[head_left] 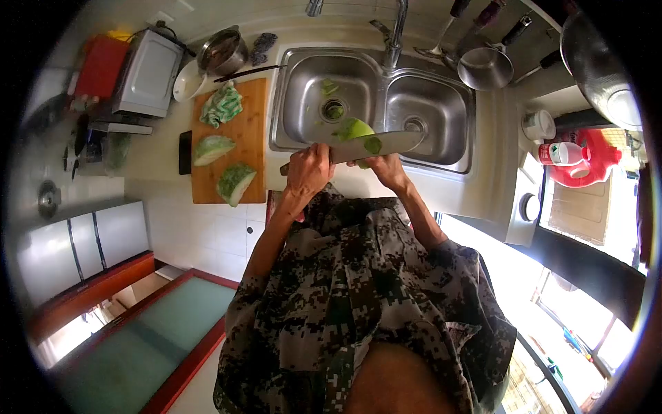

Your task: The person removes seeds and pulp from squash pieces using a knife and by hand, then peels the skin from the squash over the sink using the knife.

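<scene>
- Leftmost of the work, a wooden cutting board (pixel 252 103) bears a green-and-white cloth (pixel 222 105) and two pale-fleshed, green-skinned gourd wedges (pixel 236 183), well apart from the hands
- The left hand (pixel 309 168) is clamped round the knife's handle, whose butt sticks out past the fist
- The left basin (pixel 295 103) has green scraps (pixel 329 87) in it, some at the drain
- The knife (pixel 350 149) lies across the near edge of the sink; its long axis runs left to right, rising slightly toward the broad, rounded tip at the right, with a green scrap stuck on the blade
- Behind the blade, over the near edge of the left basin, sits the green gourd piece (pixel 355 127); its rounded end points away from the body, its full long axis hidden
- The right hand (pixel 387 170) seems closed on the piece's near end, though the blade covers most of that grip
- The step looks like paring skin; the next stroke would call for a steady piece and fingers clear of the edge
</scene>
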{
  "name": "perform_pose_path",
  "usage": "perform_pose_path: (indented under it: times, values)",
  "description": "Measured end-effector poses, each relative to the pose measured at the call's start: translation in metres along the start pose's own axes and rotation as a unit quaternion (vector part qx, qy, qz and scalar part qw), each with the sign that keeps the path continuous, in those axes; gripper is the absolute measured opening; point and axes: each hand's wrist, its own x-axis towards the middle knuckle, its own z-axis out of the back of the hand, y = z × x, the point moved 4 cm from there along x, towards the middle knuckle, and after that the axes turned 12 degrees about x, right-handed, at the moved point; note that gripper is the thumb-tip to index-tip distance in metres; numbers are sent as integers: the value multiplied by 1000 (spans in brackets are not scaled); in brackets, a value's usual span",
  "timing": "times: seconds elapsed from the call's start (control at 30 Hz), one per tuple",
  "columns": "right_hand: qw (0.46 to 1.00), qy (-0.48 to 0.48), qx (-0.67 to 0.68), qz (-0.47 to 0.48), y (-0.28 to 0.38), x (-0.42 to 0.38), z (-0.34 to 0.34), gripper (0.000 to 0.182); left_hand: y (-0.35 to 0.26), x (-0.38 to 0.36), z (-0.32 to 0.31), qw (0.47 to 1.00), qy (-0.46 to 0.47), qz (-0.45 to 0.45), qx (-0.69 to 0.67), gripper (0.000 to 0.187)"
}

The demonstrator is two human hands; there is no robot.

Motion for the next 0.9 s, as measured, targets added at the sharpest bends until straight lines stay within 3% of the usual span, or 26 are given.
perform_pose_path:
  times: [0.27,0.43,0.53,0.57,0.6,0.67,0.8,0.87,0.9]
  values:
    - [995,24,78,61,-11,0,-9,14,10,-3,-5,1000,-18,14,7,23]
    - [994,-4,110,-3,-21,2,-8,21,21,-1,-21,995,43,78,-36,25]
    - [991,-4,130,0,-23,1,-5,23,18,1,-27,997,43,57,-32,25]
    - [991,-1,135,6,-23,-1,-2,24,23,2,-33,989,105,93,-42,23]
    - [991,-2,134,6,-21,-6,2,24,35,3,-40,989,105,92,-43,23]
    - [998,45,44,9,-2,-17,1,26,75,-7,-67,940,229,241,-72,22]
    - [1000,10,26,-4,2,-15,6,26,73,-11,-47,954,222,204,1,22]
    - [999,12,29,-6,-4,-13,7,24,35,-2,-28,984,89,99,-117,22]
    - [999,16,28,-7,-6,-11,8,23,14,6,-9,996,54,35,-55,22]
